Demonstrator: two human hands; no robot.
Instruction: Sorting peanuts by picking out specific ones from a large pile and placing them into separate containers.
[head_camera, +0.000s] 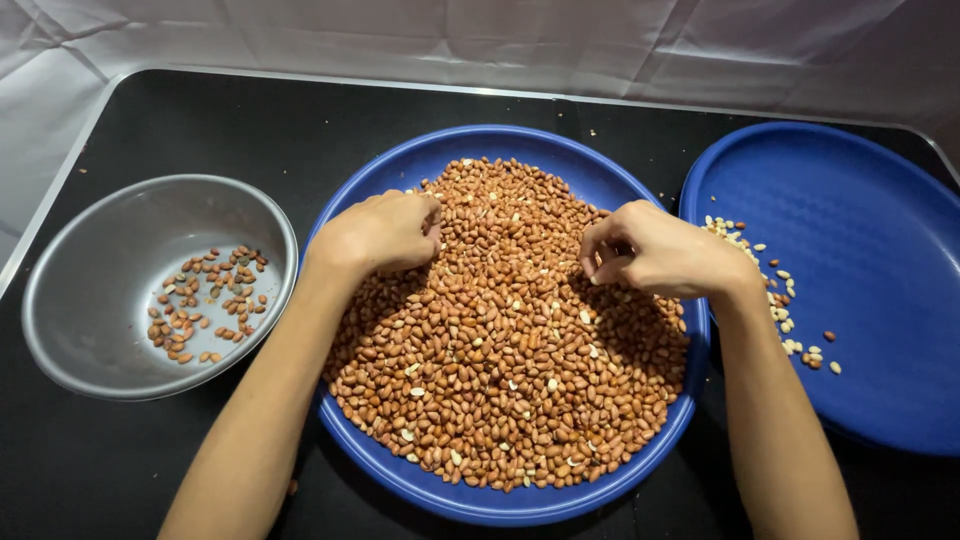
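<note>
A heap of red-skinned peanuts (505, 330) fills the middle blue plate (400, 170) on the black table (300, 120). Both hands rest on the upper part of the heap, well apart, one at each side.

The left hand (378, 233) lies knuckles up on the heap's upper left edge, fingers curled under and into the peanuts. Whether it has any nut pinched cannot be told, as the fingertips are hidden. Its forearm runs down to the lower left, crossing the plate rim.

The right hand (655, 250) sits on the upper right of the heap, fingers bent inward with the tips drawn close together against the thumb; what lies between them is too small to make out. Its forearm passes down over the right rim.

To the left stands a metal bowl (90, 280) holding a few dark peanuts. To the right, a second blue plate (860, 250) carries a small scatter of pale, skinless nuts near its left edge.
</note>
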